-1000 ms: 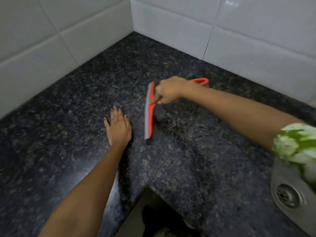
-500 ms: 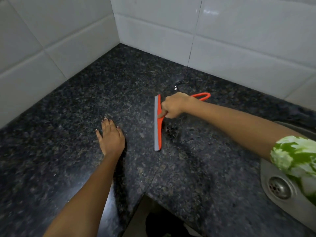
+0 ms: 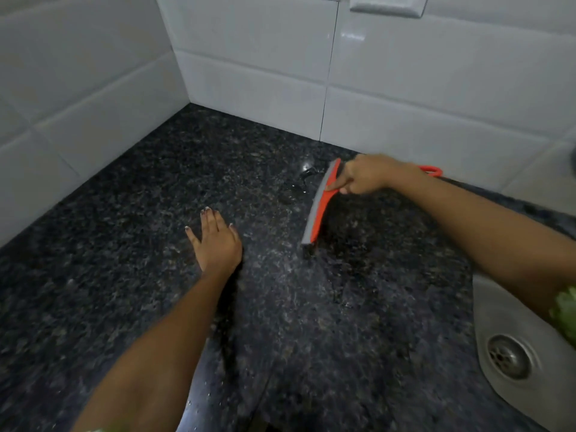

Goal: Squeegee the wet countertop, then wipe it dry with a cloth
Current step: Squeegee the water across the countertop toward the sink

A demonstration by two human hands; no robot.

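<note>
The right hand (image 3: 363, 175) is closed around the handle of the orange squeegee (image 3: 321, 203), fingers wrapped tight on it, and the grey rubber blade rests on the dark speckled countertop (image 3: 124, 275). Compared with half a second ago, the squeegee is now further from the left hand (image 3: 216, 241) and closer to the tiled wall (image 3: 405, 98) behind it, and the blade is more tilted: its far end leans toward the wall and to the right, while the near end points toward the left hand. Before, the blade stood almost straight. The red loop at the end of the handle shows just behind the right wrist, close to the wall. A small puddle (image 3: 299, 182) with a bright reflection lies on the stone just to the left of the far end of the squeegee, between the blade and the wall corner; earlier this wet spot was behind the blade. The left hand lies flat on the countertop, palm down, fingers stretched and a little spread, holding nothing, well to the left of the squeegee; it stays in about the same pose as before. To the right of the squeegee and nearer to the person, the steel sink (image 3: 486, 307) with its round drain (image 3: 509, 357) is seen, more of it than earlier.
</note>
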